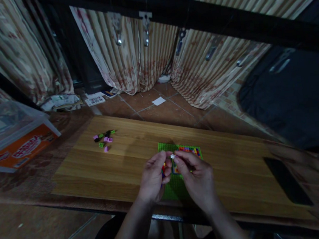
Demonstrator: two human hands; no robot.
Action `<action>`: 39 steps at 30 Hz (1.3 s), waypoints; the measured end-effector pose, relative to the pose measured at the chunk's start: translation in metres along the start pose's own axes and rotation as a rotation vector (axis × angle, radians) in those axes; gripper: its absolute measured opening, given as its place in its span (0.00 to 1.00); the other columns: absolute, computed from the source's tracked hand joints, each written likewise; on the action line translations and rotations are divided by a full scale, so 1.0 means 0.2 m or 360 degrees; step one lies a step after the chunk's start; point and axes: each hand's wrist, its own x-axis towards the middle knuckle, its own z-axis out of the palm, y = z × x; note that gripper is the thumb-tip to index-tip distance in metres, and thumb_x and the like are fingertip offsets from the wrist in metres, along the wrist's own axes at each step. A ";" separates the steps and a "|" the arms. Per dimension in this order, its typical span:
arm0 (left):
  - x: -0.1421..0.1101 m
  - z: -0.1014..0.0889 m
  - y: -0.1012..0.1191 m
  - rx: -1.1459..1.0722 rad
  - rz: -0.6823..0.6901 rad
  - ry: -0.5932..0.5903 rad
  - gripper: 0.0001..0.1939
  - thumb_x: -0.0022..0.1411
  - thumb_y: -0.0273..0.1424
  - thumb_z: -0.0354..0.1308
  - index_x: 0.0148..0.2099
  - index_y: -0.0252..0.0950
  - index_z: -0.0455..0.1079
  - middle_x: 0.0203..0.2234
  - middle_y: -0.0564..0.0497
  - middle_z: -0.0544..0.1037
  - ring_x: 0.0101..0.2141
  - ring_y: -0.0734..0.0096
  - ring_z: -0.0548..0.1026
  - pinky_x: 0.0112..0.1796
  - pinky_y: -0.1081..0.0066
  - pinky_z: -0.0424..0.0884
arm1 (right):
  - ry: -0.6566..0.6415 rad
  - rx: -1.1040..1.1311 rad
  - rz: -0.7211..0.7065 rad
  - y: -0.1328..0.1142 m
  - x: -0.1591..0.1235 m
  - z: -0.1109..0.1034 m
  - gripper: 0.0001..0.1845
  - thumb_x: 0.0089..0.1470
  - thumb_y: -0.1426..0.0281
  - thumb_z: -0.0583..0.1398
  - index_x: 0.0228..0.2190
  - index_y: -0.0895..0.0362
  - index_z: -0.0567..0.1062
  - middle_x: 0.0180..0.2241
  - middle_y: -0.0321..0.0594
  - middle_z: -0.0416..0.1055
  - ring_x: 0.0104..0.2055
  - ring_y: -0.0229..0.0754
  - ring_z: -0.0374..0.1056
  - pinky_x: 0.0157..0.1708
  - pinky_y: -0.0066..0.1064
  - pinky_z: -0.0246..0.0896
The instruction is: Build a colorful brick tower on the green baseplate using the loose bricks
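A small white toy brick (pixel 172 156) is pinched between the thumb and fingers of my right hand (pixel 198 174). My left hand (pixel 154 175) is closed, its fingers curled and their tips right beside the white brick. Bits of red and blue show at the left fingers; whether they are held or lie behind on the plate, I cannot tell. Under both hands lies a green studded baseplate (pixel 166 146), partly covered by them. Rows of multicoloured bricks (pixel 192 149) stand on its far right part.
Loose pink, green and black bricks (pixel 105 139) are scattered on the wooden board's (pixel 102 175) far left. A dark flat slab (pixel 287 182) lies at the right end. Beyond the board's left end stands a clear plastic box (pixel 20 130) with an orange label. Curtains hang behind.
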 end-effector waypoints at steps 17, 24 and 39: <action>-0.01 0.02 -0.01 -0.0016 0.0118 -0.0021 0.15 0.52 0.39 0.65 0.30 0.32 0.67 0.17 0.59 0.61 0.15 0.87 0.54 0.14 0.84 0.45 | -0.0118 0.0476 0.0110 -0.06 0.00 0.00 0.06 0.53 0.70 0.62 0.34 0.51 0.80 0.28 0.34 0.76 0.28 0.35 0.69 0.29 0.27 0.66; -0.01 -0.01 0.02 -0.0207 -0.0066 -0.0063 0.14 0.50 0.35 0.66 0.32 0.30 0.67 0.21 0.58 0.63 0.17 0.89 0.55 0.14 0.85 0.43 | 0.0125 0.0450 0.0097 -0.02 0.04 -0.11 0.09 0.53 0.67 0.63 0.38 0.51 0.79 0.29 0.34 0.76 0.27 0.34 0.70 0.29 0.27 0.67; 0.02 -0.03 0.03 -0.0276 -0.0131 -0.0011 0.12 0.50 0.30 0.65 0.34 0.30 0.68 0.23 0.56 0.63 0.18 0.88 0.55 0.13 0.85 0.44 | 0.0106 -0.0099 0.0013 0.18 0.08 -0.28 0.08 0.53 0.62 0.61 0.32 0.53 0.78 0.37 0.40 0.77 0.41 0.44 0.72 0.45 0.40 0.66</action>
